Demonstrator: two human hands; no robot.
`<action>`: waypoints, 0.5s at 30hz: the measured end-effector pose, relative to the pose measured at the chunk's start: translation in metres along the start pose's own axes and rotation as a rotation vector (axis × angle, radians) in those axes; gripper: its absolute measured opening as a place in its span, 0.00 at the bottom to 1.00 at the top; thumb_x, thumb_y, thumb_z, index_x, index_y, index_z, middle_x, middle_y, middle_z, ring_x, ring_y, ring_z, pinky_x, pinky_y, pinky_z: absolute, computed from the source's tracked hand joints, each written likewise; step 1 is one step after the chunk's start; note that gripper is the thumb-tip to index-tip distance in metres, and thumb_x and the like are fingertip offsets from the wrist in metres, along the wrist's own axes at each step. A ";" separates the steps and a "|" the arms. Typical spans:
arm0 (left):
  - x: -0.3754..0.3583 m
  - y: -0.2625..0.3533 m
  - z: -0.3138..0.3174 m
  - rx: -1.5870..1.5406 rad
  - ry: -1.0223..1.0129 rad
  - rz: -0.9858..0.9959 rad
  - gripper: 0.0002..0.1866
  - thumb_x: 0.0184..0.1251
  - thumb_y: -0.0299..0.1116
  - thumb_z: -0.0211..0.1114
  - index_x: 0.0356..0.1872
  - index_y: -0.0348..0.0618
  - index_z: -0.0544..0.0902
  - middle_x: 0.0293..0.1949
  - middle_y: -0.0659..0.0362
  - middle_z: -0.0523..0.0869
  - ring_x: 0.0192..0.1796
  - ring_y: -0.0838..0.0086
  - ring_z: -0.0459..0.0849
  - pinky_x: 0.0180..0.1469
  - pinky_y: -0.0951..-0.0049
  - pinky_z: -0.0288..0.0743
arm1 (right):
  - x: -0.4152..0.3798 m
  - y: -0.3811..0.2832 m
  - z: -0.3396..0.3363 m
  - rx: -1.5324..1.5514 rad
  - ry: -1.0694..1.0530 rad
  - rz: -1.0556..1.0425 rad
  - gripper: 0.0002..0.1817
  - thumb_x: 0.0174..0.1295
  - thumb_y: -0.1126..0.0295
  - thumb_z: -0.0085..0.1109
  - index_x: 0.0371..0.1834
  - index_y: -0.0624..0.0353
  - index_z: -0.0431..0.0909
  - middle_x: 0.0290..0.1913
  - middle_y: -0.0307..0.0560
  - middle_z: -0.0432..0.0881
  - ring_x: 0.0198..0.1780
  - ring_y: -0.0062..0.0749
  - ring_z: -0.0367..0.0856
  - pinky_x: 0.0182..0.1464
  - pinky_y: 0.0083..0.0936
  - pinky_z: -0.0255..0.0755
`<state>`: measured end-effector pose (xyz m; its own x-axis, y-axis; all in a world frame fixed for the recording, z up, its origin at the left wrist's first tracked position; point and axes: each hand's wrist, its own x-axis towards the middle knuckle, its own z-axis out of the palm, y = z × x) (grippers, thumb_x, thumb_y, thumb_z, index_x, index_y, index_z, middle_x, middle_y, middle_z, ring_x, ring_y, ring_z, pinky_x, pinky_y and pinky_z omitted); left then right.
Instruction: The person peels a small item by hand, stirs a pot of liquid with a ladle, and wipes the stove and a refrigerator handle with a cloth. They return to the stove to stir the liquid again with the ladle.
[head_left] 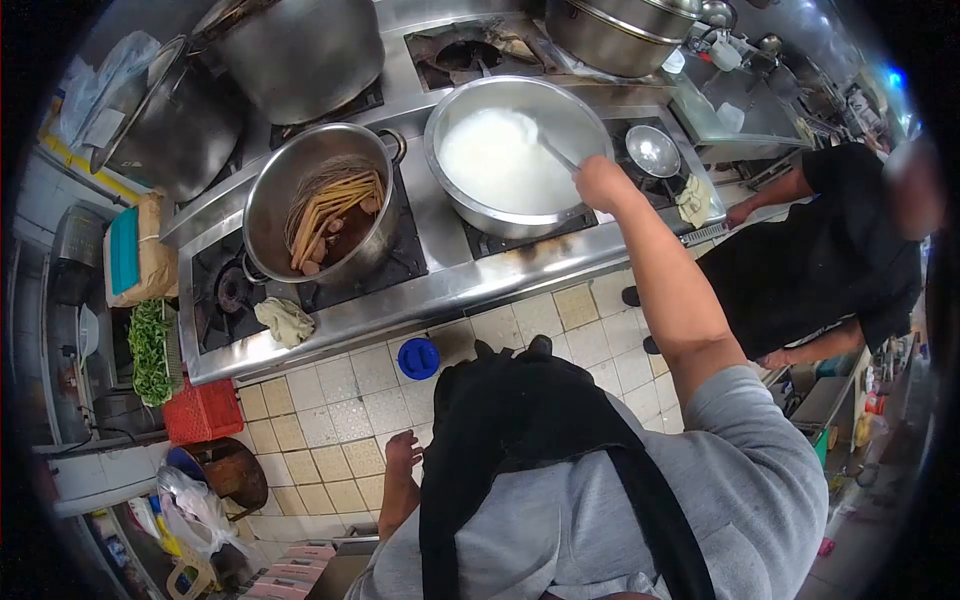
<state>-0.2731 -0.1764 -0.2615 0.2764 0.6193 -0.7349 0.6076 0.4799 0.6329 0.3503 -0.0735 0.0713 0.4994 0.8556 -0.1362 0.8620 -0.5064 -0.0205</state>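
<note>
My right hand (pixel 603 185) is wrapped round the handle of a ladle (pixel 558 153). The ladle's head dips into white liquid (pixel 485 155) in a wide steel bowl (pixel 515 218) on the stove. My left hand (pixel 403 452) hangs low by my side over the tiled floor, its fingers loosely apart and nothing seen in them. Left of the bowl stands a steel pot (pixel 375 235) with brown liquid, long tan sticks and several brown chunks inside.
Large pots (pixel 300 60) line the back. A co-worker (pixel 800 260) stands at the right. On the stove's front edge lies a cloth (pixel 284 321); a strainer (pixel 652 151) sits right of the bowl. A blue-lidded container (pixel 418 358) and red crate (pixel 203 410) are below.
</note>
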 end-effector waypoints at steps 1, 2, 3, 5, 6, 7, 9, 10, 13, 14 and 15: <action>-0.001 -0.001 0.000 0.010 -0.003 0.027 0.17 0.67 0.38 0.55 0.53 0.43 0.76 0.41 0.56 0.81 0.28 0.68 0.80 0.27 0.68 0.74 | 0.002 -0.006 -0.003 0.052 -0.005 -0.021 0.14 0.57 0.73 0.46 0.36 0.71 0.81 0.41 0.65 0.82 0.45 0.55 0.81 0.52 0.39 0.74; -0.001 -0.001 0.000 0.021 -0.007 0.053 0.17 0.67 0.39 0.55 0.53 0.42 0.75 0.41 0.56 0.81 0.28 0.67 0.80 0.28 0.68 0.74 | 0.002 -0.011 -0.006 0.054 -0.005 -0.024 0.14 0.57 0.73 0.46 0.36 0.71 0.81 0.41 0.65 0.82 0.45 0.55 0.81 0.52 0.39 0.74; -0.002 -0.002 -0.001 0.022 -0.004 0.052 0.17 0.67 0.39 0.55 0.53 0.42 0.75 0.41 0.56 0.81 0.28 0.67 0.80 0.28 0.68 0.74 | 0.002 -0.014 -0.010 -0.013 -0.049 -0.097 0.15 0.58 0.72 0.46 0.35 0.71 0.81 0.41 0.65 0.81 0.45 0.56 0.81 0.52 0.40 0.73; 0.000 -0.001 -0.003 -0.055 0.020 0.041 0.18 0.66 0.39 0.55 0.54 0.42 0.75 0.41 0.56 0.81 0.30 0.67 0.81 0.30 0.67 0.75 | -0.003 -0.024 -0.024 -0.080 -0.091 -0.170 0.15 0.59 0.70 0.47 0.34 0.71 0.81 0.41 0.65 0.81 0.46 0.56 0.80 0.51 0.41 0.73; 0.001 0.000 -0.002 -0.056 0.022 0.042 0.18 0.66 0.39 0.55 0.54 0.42 0.75 0.41 0.56 0.81 0.30 0.67 0.81 0.30 0.67 0.75 | -0.009 -0.029 -0.031 0.057 -0.098 -0.123 0.15 0.60 0.68 0.48 0.35 0.69 0.82 0.41 0.65 0.81 0.45 0.56 0.80 0.51 0.41 0.72; 0.001 0.002 -0.002 -0.111 0.046 0.015 0.18 0.66 0.39 0.56 0.54 0.42 0.75 0.42 0.56 0.81 0.31 0.67 0.81 0.31 0.67 0.75 | -0.014 -0.033 -0.037 0.194 -0.105 -0.076 0.15 0.60 0.66 0.49 0.36 0.68 0.82 0.42 0.64 0.81 0.45 0.56 0.79 0.52 0.42 0.71; -0.007 0.029 -0.001 -0.165 0.069 -0.013 0.18 0.66 0.39 0.56 0.54 0.42 0.75 0.42 0.57 0.81 0.32 0.67 0.81 0.31 0.66 0.75 | -0.019 -0.034 -0.043 0.224 -0.121 -0.110 0.15 0.61 0.65 0.50 0.37 0.65 0.82 0.42 0.63 0.81 0.46 0.56 0.79 0.52 0.41 0.71; -0.017 0.059 -0.001 -0.259 0.097 -0.156 0.19 0.66 0.40 0.57 0.54 0.43 0.75 0.42 0.57 0.81 0.32 0.68 0.82 0.31 0.67 0.75 | -0.022 -0.034 -0.047 0.255 -0.136 -0.142 0.15 0.61 0.63 0.51 0.38 0.63 0.83 0.43 0.61 0.81 0.46 0.56 0.79 0.52 0.40 0.71; -0.021 0.075 -0.001 -0.350 0.129 -0.293 0.19 0.66 0.40 0.58 0.54 0.43 0.74 0.43 0.57 0.81 0.33 0.69 0.82 0.31 0.68 0.75 | -0.037 -0.037 -0.061 0.184 -0.158 -0.229 0.13 0.60 0.64 0.52 0.39 0.61 0.82 0.42 0.59 0.82 0.45 0.55 0.79 0.51 0.40 0.72; -0.019 0.073 -0.001 -0.350 0.132 -0.288 0.19 0.66 0.41 0.58 0.54 0.43 0.74 0.43 0.57 0.82 0.33 0.69 0.82 0.31 0.68 0.75 | -0.043 -0.036 -0.064 0.185 -0.159 -0.228 0.13 0.60 0.64 0.52 0.39 0.61 0.82 0.42 0.59 0.82 0.45 0.55 0.79 0.51 0.40 0.72; -0.014 0.063 -0.001 -0.349 0.130 -0.289 0.19 0.66 0.41 0.58 0.54 0.43 0.74 0.43 0.57 0.82 0.33 0.69 0.82 0.31 0.68 0.75 | -0.051 -0.034 -0.067 0.190 -0.155 -0.241 0.13 0.60 0.65 0.53 0.39 0.61 0.82 0.41 0.60 0.82 0.45 0.55 0.79 0.51 0.40 0.72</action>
<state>-0.2395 -0.1539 -0.2106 0.0240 0.4917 -0.8704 0.3529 0.8105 0.4676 0.3015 -0.0926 0.1454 0.2519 0.9340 -0.2532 0.9148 -0.3151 -0.2525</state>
